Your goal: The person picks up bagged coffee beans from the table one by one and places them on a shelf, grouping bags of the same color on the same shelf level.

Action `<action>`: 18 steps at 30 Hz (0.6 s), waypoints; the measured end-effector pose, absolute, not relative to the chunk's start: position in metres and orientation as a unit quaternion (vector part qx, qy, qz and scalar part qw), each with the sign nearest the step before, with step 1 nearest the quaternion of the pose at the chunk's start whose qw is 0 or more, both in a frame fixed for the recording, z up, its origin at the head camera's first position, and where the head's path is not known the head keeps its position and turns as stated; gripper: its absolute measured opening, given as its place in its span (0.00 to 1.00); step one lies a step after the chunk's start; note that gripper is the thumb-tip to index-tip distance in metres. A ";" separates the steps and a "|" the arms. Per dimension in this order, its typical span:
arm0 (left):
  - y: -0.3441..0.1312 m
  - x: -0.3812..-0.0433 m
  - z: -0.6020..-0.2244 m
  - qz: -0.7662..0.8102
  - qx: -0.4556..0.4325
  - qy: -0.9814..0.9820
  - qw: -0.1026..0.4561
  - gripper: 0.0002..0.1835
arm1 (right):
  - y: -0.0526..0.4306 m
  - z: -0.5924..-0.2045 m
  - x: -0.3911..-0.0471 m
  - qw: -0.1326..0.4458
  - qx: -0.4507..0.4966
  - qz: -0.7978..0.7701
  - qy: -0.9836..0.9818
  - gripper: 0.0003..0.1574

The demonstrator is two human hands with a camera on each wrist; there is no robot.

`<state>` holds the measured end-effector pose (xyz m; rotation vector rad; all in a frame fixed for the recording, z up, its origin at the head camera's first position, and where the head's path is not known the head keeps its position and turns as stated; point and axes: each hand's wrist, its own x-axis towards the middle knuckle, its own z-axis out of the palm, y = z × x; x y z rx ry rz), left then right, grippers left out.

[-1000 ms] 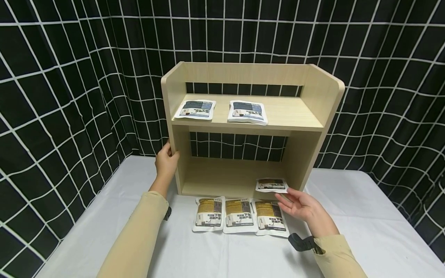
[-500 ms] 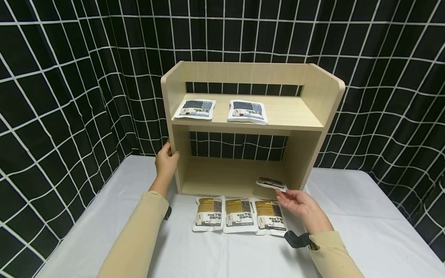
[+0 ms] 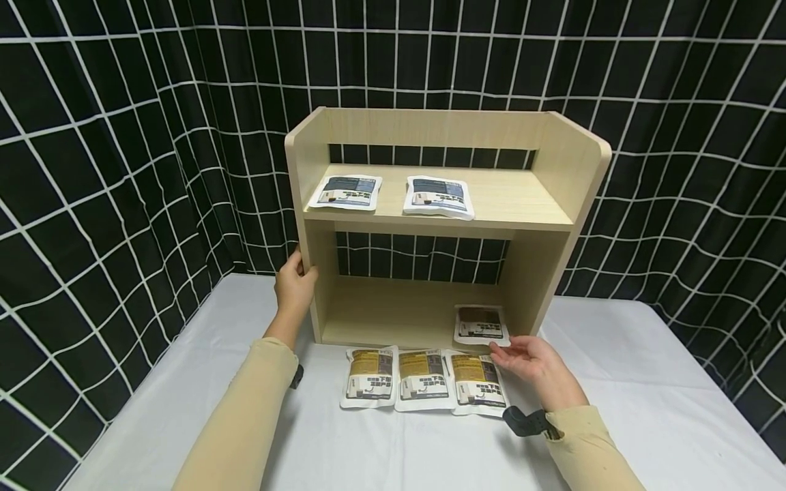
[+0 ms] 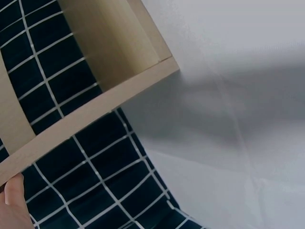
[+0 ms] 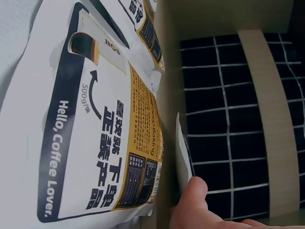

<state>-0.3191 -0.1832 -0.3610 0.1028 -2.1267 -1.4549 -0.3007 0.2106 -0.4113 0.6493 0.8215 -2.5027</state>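
My left hand (image 3: 295,286) grips the left side panel of a pale wooden shelf unit (image 3: 430,221), with the thumb at the panel's front edge. In the left wrist view, part of this hand (image 4: 14,205) shows against the panel. On the right, my right hand (image 3: 531,361) pinches the front right corner of a white coffee pouch with a brown label (image 3: 481,324), at the right end of the lower shelf. The right wrist view shows this pouch nearly edge-on at the thumb (image 5: 194,191); the other fingers are mostly hidden there.
Three coffee pouches with yellow-brown labels (image 3: 422,378) lie in a row on the white tablecloth (image 3: 368,450) before the unit. Two blue-labelled pouches (image 3: 438,196) lie on the upper shelf. A black grid-patterned curtain (image 3: 430,61) hangs behind and at both sides.
The brown-labelled pouch tipped to a thin sliver half a second ago; now its printed face shows more fully. My right hand shifted slightly left early on. The left hand stayed put.
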 end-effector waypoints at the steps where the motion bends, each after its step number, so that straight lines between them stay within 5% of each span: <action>1: -0.183 -0.319 -0.361 -0.542 0.038 -0.792 0.278 0.27 | 0.210 -0.412 -0.302 0.213 0.236 -0.902 0.293 0.39; 18: -0.184 -0.321 -0.362 -0.545 0.033 -0.789 0.283 0.26 | 0.210 -0.420 -0.309 0.194 0.255 -0.885 0.337 0.36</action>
